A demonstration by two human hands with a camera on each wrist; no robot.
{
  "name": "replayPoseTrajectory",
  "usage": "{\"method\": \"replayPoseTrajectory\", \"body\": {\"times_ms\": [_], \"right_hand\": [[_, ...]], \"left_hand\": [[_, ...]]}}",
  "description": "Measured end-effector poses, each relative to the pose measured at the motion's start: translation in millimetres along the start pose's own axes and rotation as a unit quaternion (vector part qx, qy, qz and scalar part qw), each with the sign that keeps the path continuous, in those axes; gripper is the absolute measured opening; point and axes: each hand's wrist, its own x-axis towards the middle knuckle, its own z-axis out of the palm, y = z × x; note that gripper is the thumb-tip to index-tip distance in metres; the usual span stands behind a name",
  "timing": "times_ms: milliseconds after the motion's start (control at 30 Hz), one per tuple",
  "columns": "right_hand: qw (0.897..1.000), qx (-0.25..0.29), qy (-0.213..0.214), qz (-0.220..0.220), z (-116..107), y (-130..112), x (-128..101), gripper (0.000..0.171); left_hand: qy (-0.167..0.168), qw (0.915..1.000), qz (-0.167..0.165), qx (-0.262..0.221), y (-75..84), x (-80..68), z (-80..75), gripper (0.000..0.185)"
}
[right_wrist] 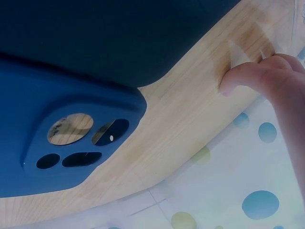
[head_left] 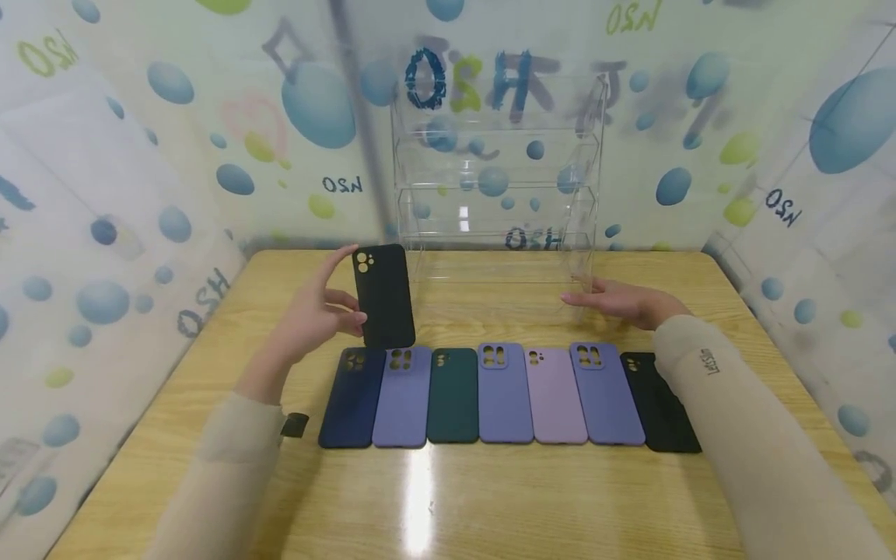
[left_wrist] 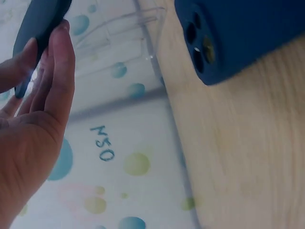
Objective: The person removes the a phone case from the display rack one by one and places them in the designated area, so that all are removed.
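Observation:
My left hand [head_left: 318, 315] holds a black phone case [head_left: 383, 295] upright above the table, thumb on its top left edge and fingers along its side. In the left wrist view the same hand [left_wrist: 38, 109] grips the dark case [left_wrist: 40, 26] at the top left. My right hand [head_left: 612, 299] rests on the table with fingers stretched out, at the right foot of a clear acrylic tiered rack [head_left: 493, 179]. In the right wrist view its fingertips [right_wrist: 250, 76] touch the wood beside the rack's clear edge.
Several phone cases lie side by side on the wooden table [head_left: 490, 498]: navy [head_left: 352, 398], lavender [head_left: 402, 398], dark green [head_left: 453, 397], periwinkle [head_left: 504, 393], lilac [head_left: 555, 397], periwinkle [head_left: 605, 395], black [head_left: 658, 404]. Bubble-patterned walls [head_left: 105, 233] close in three sides.

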Motion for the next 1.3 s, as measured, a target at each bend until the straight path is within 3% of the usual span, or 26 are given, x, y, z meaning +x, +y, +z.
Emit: {"method": "replayPoseTrajectory", "body": {"times_ms": [233,700,900,1067,1300], "right_hand": [[1.000,0.010,-0.003,0.006,-1,-2,-2,0.124],[1.000,0.017,0.003,-0.011,-1,-3,-3,0.118],[1.000,0.016,0.005,-0.012,-1,-2,-1,0.116],[1.000,0.019,0.002,-0.005,0,-3,-1,0.121],[1.000,0.016,0.000,-0.010,0,0,1,0.122]], "left_hand": [[-0.016,0.9990,-0.022,-0.035,-21.9,-14.8,-23.1,0.110],[-0.074,0.9935,-0.082,0.029,-75.8,-55.0,-79.4,0.106],[-0.129,0.9838,-0.119,0.037,-93.5,-68.8,-91.0,0.104],[-0.170,0.9768,-0.127,0.029,-101.7,-78.4,-97.4,0.104],[-0.193,0.9710,-0.140,0.010,-105.6,-83.0,-98.2,0.102]]}}
